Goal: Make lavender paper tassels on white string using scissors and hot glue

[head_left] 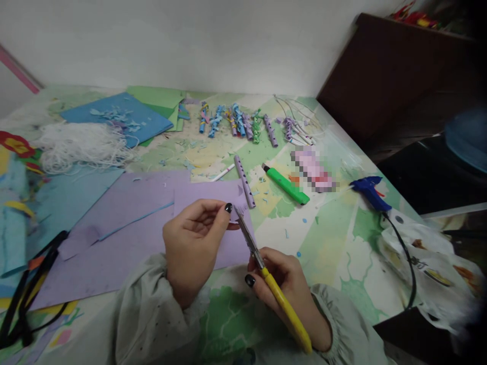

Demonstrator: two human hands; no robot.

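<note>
My left hand [198, 243] pinches a small piece of purple paper [235, 215] between thumb and fingers, above a purple sheet [228, 256]. The far edge of the piece shows thin fringe-like cuts. My right hand [291, 291] is closed round yellow-handled scissors [283, 304], whose metal blades point up and left and meet the piece beside my left thumb. Just beyond the blades lies a purple paper tube [244, 181] with dark spots. A green cutter [287, 186] rests to its right.
Several decorated paper tubes [238, 120] stand in a row at the back. White string [81, 147] and blue sheets [152, 119] lie at the left. A blue glue gun [371, 192], its cord and a plastic bag [429, 268] are at the right.
</note>
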